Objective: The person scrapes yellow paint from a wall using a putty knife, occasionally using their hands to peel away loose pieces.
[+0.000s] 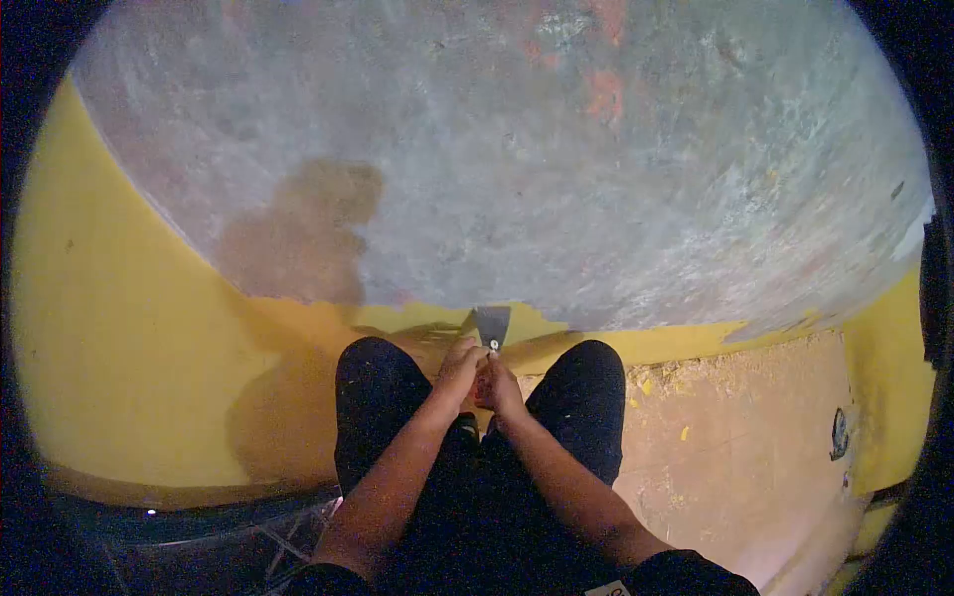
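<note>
A paint scraper (493, 322) with a flat grey blade points away from me, its blade against the lower wall at the edge of the yellow paint (437, 316). Both hands meet at its handle, between my knees. My left hand (459, 368) is closed at the handle from the left. From the right, my right hand (503, 383) is wrapped round it too. Fingers hide most of the handle; a reddish part shows between the hands. Above the blade, the wall (477, 179) is bare and grey, with a few reddish patches.
Yellow paint (129, 298) covers the wall on the left. Yellow flakes lie on the tan floor (725, 457) at right. A small dark-and-light item (840, 434) lies near the right wall. A dark object with crossing bars (283, 541) stands at lower left. My knees flank my hands.
</note>
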A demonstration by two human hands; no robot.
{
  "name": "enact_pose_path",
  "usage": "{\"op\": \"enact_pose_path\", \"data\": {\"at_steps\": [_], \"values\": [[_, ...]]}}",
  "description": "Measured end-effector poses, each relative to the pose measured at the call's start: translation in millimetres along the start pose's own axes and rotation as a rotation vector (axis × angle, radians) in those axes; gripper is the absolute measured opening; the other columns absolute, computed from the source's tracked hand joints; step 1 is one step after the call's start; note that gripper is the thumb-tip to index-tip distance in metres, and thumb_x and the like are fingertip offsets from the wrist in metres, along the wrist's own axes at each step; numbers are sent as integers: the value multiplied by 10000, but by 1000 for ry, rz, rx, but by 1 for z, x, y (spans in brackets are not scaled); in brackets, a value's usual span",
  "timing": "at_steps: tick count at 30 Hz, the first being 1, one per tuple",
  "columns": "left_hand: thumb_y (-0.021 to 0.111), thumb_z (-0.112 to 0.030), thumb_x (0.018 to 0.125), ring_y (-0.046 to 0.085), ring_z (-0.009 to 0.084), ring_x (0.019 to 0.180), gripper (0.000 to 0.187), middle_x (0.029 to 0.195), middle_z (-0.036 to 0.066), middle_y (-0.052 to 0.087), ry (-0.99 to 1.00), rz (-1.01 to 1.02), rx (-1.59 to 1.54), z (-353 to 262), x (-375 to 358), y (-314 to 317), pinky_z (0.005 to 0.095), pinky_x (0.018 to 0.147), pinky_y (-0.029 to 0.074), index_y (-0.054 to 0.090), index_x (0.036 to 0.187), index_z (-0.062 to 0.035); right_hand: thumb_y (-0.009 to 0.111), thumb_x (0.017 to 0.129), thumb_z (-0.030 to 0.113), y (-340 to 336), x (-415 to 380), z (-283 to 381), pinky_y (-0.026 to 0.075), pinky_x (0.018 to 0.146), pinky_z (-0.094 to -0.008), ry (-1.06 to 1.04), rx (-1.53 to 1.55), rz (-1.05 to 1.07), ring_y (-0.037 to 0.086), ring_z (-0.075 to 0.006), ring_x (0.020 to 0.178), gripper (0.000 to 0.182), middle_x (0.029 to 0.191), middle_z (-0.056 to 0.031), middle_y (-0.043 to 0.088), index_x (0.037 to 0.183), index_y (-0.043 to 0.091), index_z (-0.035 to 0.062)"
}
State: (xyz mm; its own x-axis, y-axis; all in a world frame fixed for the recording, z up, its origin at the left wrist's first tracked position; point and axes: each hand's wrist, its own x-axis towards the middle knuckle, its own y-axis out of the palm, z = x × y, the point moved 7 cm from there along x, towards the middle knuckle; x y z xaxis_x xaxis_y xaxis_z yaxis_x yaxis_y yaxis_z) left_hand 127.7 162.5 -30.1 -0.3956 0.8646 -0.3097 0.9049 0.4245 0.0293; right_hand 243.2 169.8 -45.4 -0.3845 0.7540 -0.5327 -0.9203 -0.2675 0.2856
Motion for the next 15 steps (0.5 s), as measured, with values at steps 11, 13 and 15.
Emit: {"op": "enact_pose_path", "data": {"at_steps": [11, 13, 15], "values": [[835, -170, 857, 684, 232, 1017, 785, 1214, 160, 667, 225, -52, 150, 22, -4, 30, 389, 932, 537, 392, 1475, 21, 460, 1083, 492, -28, 57, -56, 531, 811, -389, -210, -61, -45, 665, -239, 934, 492, 992, -133, 722, 1107, 683, 54], [840, -200, 855, 676, 232, 1034, 774, 1232, 158, 658, 235, -83, 198, 15, -8, 27, 390, 933, 536, 416, 1466, 15, 481, 1075, 496, -31, 88, -72, 526, 790, -388, -225, -148, -88, 657, -220, 923, 483, 977, -118, 719, 1087, 685, 59], [844, -231, 853, 668, 231, 1052, 765, 1249, 155, 649, 241, -119, 246, 22, -2, 24, 391, 933, 535, 439, 1456, 9, 503, 1068, 501, -43, 71, -55, 521, 768, -387, -234, -238, -124, 649, -201, 911, 474, 963, -103, 716, 1067, 687, 64]]}}
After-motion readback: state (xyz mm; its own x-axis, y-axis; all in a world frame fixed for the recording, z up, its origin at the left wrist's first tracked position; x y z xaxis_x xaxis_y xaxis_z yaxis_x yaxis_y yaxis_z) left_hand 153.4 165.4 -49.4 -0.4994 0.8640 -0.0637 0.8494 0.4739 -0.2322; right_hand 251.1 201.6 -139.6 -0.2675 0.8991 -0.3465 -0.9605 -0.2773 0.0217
